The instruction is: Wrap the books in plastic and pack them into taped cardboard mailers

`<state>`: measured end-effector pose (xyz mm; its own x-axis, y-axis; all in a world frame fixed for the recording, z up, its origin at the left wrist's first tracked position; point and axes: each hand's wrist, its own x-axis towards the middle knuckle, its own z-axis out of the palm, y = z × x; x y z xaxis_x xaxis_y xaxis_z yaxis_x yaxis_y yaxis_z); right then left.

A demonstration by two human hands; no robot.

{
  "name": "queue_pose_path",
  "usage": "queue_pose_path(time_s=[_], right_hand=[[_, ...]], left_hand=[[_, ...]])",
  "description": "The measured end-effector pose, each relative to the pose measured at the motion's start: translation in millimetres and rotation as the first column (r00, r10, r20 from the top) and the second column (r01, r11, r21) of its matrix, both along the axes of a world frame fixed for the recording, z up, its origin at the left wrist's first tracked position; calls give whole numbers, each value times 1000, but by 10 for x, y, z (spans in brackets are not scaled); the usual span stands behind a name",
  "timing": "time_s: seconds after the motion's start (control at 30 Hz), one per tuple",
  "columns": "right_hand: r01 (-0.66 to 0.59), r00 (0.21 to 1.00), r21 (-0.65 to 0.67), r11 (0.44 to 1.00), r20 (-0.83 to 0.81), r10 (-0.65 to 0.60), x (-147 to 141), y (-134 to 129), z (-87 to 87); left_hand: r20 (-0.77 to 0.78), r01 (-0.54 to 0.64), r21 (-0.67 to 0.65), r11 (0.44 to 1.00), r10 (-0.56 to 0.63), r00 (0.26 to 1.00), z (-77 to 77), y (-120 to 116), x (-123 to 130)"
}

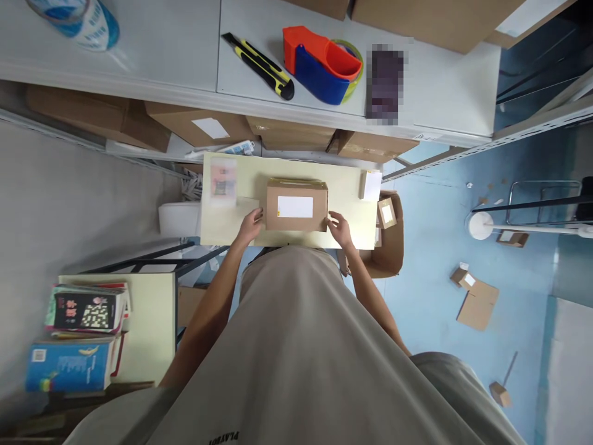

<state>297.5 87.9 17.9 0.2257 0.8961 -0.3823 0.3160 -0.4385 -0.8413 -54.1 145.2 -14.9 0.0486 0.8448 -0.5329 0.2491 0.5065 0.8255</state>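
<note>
A closed brown cardboard box (296, 224) with a white label (295, 207) on its upper face sits on a pale yellow table (352, 232). Just off its left side is my left hand (251, 227), fingers loosely bent and a little apart, with a narrow gap to the cardboard. On the other side, my right hand (340, 230) has its thumb and fingers at the box's lower right edge, seemingly gripping it. Yellowish tape shows along the box's far edge.
A shelf above holds a utility knife (262, 68), an orange-blue tape dispenser (319, 65) and a tape roll. White labels (371, 185) are stacked at the table's right end, beside an open carton (396, 244). Books (69, 364) lie on a lower-left table; cardboard scraps litter the floor.
</note>
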Motion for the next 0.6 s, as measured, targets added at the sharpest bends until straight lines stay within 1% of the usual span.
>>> queue_pose_path(time_s=[0.07, 0.1, 0.17, 0.23, 0.33, 0.43, 0.5, 0.57, 0.6], right_hand=[[32, 999, 26, 999, 19, -32, 47, 162, 35], [41, 999, 33, 999, 6, -41, 54, 246, 60], [39, 997, 41, 998, -68, -36, 39, 390, 113], [40, 989, 47, 998, -146, -32, -1, 476, 180], [84, 976, 71, 994, -207, -68, -58, 480, 341], [144, 955, 115, 983, -277, -108, -89, 385, 579], [167, 942, 121, 979, -314, -121, -102, 303, 724], [172, 936, 98, 980, -327, -132, -113, 227, 805], [173, 935, 76, 982, -327, -140, -118, 193, 814]], left_hand=[[-46, -80, 40, 996, 82, 996, 21, 180, 35], [-44, -104, 53, 993, 106, 993, 45, 272, 64], [-3, -118, 66, 991, 118, 993, 114, 422, 136], [33, -129, 78, 989, 127, 991, 209, 498, 198], [92, -176, 125, 976, 166, 982, 402, 467, 224], [165, -208, 184, 961, 179, 970, 631, 346, 176], [201, -209, 203, 957, 168, 965, 751, 262, 131], [239, -220, 185, 958, 173, 955, 802, 188, 92], [248, -227, 163, 960, 182, 952, 796, 152, 76]])
